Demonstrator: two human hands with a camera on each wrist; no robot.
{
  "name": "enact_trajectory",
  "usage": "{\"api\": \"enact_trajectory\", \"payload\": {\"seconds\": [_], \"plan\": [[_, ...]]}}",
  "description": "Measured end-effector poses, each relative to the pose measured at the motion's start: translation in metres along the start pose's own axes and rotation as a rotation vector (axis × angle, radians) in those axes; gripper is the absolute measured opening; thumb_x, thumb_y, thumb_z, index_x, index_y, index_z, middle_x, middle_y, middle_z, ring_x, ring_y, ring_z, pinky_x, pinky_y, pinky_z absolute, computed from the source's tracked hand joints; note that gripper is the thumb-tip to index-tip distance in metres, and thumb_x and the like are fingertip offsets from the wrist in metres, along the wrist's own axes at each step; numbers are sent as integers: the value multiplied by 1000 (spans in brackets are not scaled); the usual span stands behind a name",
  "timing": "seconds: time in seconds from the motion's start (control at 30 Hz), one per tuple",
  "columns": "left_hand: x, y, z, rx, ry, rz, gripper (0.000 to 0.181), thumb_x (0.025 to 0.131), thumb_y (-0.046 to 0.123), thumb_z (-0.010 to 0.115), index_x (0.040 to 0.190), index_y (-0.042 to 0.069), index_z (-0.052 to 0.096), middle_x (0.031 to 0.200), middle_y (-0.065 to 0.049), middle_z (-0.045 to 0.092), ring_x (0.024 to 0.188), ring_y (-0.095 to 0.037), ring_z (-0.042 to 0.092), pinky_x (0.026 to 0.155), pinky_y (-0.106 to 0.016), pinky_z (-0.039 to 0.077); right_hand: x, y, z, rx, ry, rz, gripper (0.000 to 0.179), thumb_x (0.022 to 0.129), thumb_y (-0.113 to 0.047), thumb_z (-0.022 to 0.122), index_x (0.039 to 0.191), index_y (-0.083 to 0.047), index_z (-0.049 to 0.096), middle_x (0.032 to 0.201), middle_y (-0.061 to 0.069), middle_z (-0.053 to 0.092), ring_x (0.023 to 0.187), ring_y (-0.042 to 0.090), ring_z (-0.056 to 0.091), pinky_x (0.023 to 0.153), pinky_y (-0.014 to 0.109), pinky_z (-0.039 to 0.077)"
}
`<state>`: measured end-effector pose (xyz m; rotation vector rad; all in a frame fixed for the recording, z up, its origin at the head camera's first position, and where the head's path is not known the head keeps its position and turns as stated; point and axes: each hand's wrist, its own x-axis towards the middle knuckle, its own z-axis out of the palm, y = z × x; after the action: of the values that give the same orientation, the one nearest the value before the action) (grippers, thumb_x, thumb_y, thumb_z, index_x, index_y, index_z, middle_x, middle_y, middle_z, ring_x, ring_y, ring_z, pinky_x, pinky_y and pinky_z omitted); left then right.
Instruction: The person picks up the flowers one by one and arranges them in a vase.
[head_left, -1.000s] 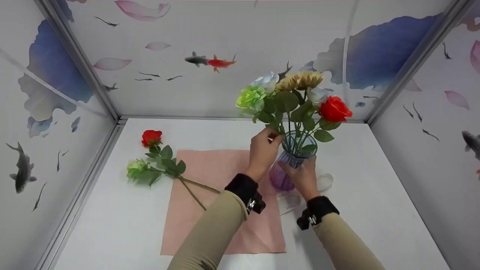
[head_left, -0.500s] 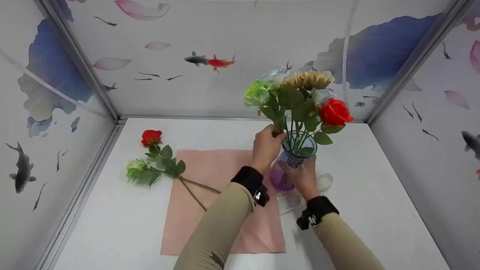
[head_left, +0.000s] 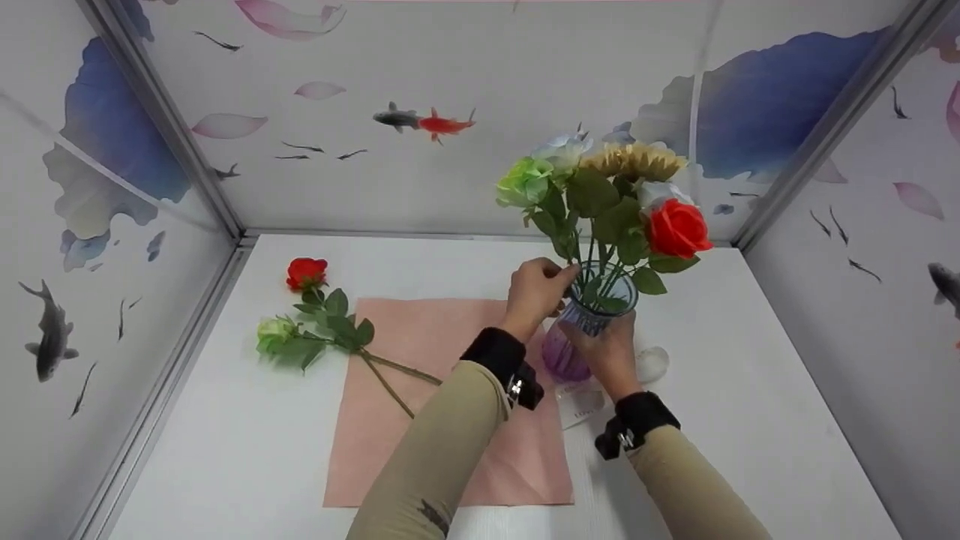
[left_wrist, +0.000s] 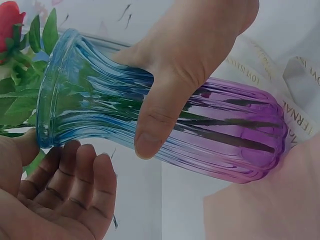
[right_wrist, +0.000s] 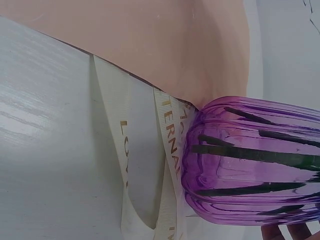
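A ribbed glass vase point(head_left: 566, 354), blue at the neck and purple at the base, stands slightly tilted on the table. My right hand point(left_wrist: 172, 85) grips its neck, thumb across the front. At the blue rim, the thumb and forefinger of my left hand point(head_left: 536, 294) pinch the edge beside the stems; its other fingers are loosely bent in the left wrist view. The vase holds a green rose point(head_left: 525, 182), a red rose point(head_left: 679, 229), a golden flower point(head_left: 637, 161) and pale blue-white blooms point(head_left: 562, 152). Dark stem ends point(right_wrist: 250, 155) show through the purple glass.
Another red rose point(head_left: 306, 274) and a pale green rose point(head_left: 276, 335) lie at the left, stems crossing a pink sheet point(head_left: 405, 465). Cream ribbon point(right_wrist: 125, 150) with gold lettering lies by the vase's base. Printed walls point(head_left: 450, 60) enclose the white table point(head_left: 720, 360).
The flowers in the vase have shifted to the right, the green rose and golden flower most. My left hand has moved slightly right along with them. My right hand keeps its grip on the neck.
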<state>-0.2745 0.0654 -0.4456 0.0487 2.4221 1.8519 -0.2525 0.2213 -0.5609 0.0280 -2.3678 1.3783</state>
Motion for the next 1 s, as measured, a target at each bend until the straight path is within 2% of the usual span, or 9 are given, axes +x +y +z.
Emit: {"api": "enact_trajectory", "payload": {"seconds": [0.1, 0.3, 0.43, 0.57, 0.7, 0.83, 1.0], "plan": [[-3, -2, -2, -74, -37, -16, 27, 100, 33, 69, 99, 7, 70, 83, -5, 68, 73, -27, 71, 65, -34, 61, 0, 0, 0, 9, -8, 26, 103, 78, -27, 91, 150, 3, 23, 145, 25, 36, 131, 28, 46, 115, 43, 34], [-8, -7, -8, -197, -133, -53, 30, 99, 34, 70, 111, 6, 68, 103, -15, 71, 82, -27, 71, 76, -41, 61, 0, -1, 0, 57, -18, 39, 104, 78, -29, 91, 152, -1, 24, 145, 20, 41, 132, 24, 49, 115, 40, 36], [-9, -12, -11, -267, -182, -66, 32, 98, 31, 72, 116, 5, 66, 104, -13, 69, 86, -28, 70, 79, -43, 61, -1, -1, -1, 74, -14, 30, 106, 76, -27, 93, 151, 0, 23, 145, 19, 41, 132, 25, 49, 115, 41, 36], [-9, -16, -12, -323, -203, -76, 30, 97, 26, 73, 115, 4, 65, 104, -12, 68, 85, -27, 70, 79, -45, 62, 0, 0, -1, 73, -2, 28, 103, 75, -25, 94, 149, 1, 27, 142, 19, 42, 129, 25, 50, 114, 39, 36], [-11, -19, -16, -309, -224, -61, 32, 97, 25, 72, 118, 2, 65, 111, -16, 69, 89, -30, 72, 77, -42, 62, 0, 0, 0, 83, 3, 44, 99, 76, -23, 93, 147, -1, 29, 140, 17, 46, 127, 24, 52, 113, 39, 37], [-16, -24, -22, -296, -233, -51, 34, 98, 25, 71, 121, 1, 64, 110, -15, 70, 94, -33, 72, 75, -39, 62, 1, 2, 1, 93, 5, 47, 98, 76, -26, 93, 146, -2, 30, 139, 15, 49, 127, 24, 54, 113, 40, 38], [-21, -37, -33, -233, -216, -36, 33, 98, 26, 70, 120, 2, 65, 108, -15, 70, 89, -29, 71, 75, -37, 62, 0, 2, 1, 91, -4, 68, 100, 76, -21, 92, 148, 0, 26, 139, 16, 47, 127, 26, 52, 114, 41, 36]]}}
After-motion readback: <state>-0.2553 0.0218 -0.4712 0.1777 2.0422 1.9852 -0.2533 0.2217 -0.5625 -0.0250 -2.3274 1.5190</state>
